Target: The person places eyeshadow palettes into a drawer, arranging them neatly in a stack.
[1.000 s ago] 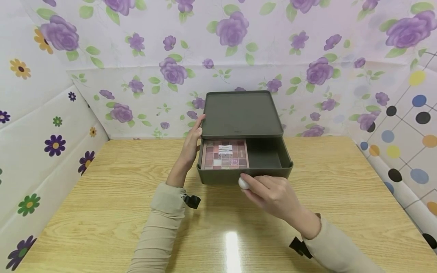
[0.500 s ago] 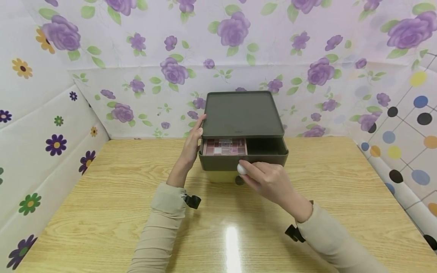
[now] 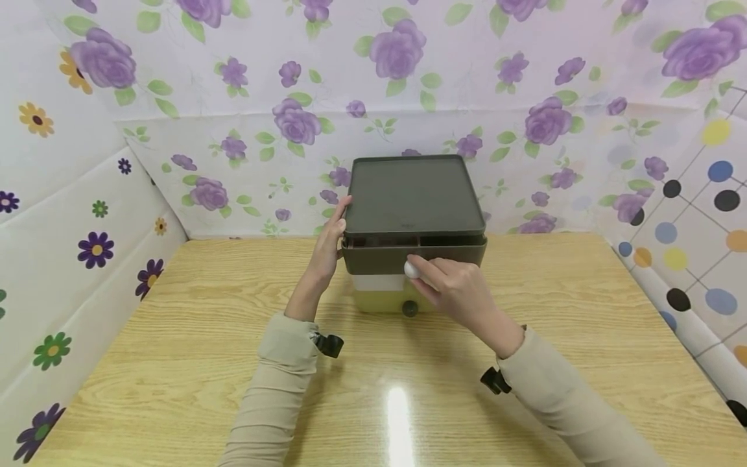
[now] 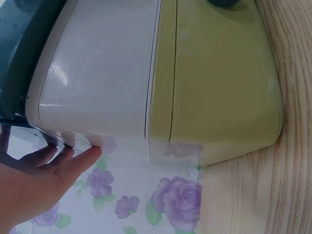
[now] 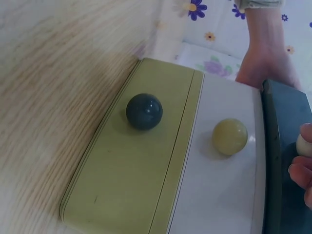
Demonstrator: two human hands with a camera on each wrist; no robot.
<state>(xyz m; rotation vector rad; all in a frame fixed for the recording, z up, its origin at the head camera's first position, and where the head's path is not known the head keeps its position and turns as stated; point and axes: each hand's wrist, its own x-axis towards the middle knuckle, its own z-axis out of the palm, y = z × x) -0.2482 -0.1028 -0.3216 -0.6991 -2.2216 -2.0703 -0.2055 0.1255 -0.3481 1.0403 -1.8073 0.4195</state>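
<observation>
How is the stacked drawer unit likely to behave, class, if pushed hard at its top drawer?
The drawer unit looks like light plastic, so it may slide on the glossy table. Being tall, it might tip; the left hand braces its side.

sleeves (image 3: 274,395): beige, long | wrist mounts (image 3: 328,344): black, 2 | hands: bare

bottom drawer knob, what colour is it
Dark grey-blue knob on the yellow-green bottom drawer; the right wrist view shows it best.
</observation>
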